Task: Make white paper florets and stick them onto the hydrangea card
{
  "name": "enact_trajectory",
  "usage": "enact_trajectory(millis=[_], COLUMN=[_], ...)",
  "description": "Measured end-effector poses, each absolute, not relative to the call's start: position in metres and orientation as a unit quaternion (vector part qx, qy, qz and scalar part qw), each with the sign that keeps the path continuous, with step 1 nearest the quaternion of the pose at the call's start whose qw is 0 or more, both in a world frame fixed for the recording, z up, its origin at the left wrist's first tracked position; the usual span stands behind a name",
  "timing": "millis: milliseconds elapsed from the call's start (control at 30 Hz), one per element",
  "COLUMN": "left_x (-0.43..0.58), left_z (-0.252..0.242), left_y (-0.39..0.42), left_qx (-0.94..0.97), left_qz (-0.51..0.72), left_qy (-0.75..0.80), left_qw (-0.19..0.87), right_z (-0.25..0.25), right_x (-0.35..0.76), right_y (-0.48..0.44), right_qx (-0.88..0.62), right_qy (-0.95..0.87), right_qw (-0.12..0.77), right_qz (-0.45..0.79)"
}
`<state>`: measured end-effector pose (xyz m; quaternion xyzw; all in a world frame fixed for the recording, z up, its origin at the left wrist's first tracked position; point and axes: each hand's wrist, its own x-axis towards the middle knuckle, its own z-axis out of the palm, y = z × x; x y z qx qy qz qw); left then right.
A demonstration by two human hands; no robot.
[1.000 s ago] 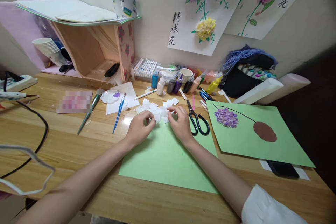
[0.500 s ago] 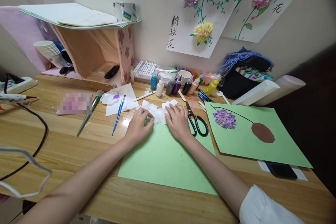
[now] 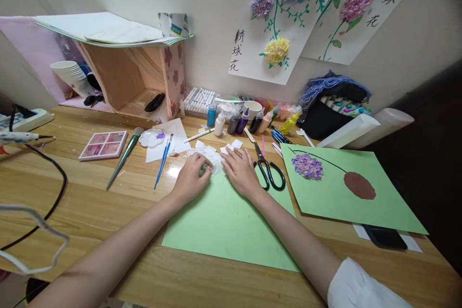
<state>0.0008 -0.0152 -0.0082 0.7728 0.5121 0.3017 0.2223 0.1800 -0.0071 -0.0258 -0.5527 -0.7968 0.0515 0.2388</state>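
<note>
White scraps (image 3: 206, 150) against half-curled hands (image 3: 191, 177) (image 3: 241, 172)

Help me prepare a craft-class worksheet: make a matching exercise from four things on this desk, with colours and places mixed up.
1. thin brushes
2. paper pieces
3. oval shape
4. scissors

A. black-handled, just right of the right hand
B. blue-handled, left of the left hand
C. brown
D. white, near both hands

Pairs: 1-B, 2-D, 3-C, 4-A
</note>
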Motion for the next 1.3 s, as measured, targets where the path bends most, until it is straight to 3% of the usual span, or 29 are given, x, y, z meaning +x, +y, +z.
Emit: enact_trajectory(millis=[233, 533, 767, 933, 1067, 1300], left_x=[0.001, 0.0, 0.0, 0.0, 0.0, 0.0], left_z=[-0.008, -0.008, -0.007, -0.009, -0.009, -0.009], left_y=[-0.015, -0.016, -0.016, -0.015, -0.015, -0.015], left_qx=[0.771, 0.757, 0.777, 0.773, 0.772, 0.779], left_qz=[0.298, 0.317, 0.328, 0.332, 0.335, 0.344], left_qy=[0.514, 0.515, 0.478, 0.486, 0.486, 0.465], left_qw=[0.227, 0.248, 0.245, 0.236, 0.235, 0.242], right_z=[-0.026, -0.012, -0.012, -0.018, -0.016, -0.011], right_x=[0.179, 0.177, 0.172, 0.171, 0.172, 0.172], right_y=[-0.006, -0.019, -0.021, -0.02, -0.02, -0.023], right_qx=[-0.537, -0.42, -0.385, -0.437, -0.495, -0.478], right_qy=[-0.794, -0.724, -0.689, -0.663, -0.668, -0.71], right_qw=[0.278, 0.503, 0.481, 0.485, 0.483, 0.477], right_qz=[0.07, 0.216, 0.381, 0.366, 0.275, 0.201])
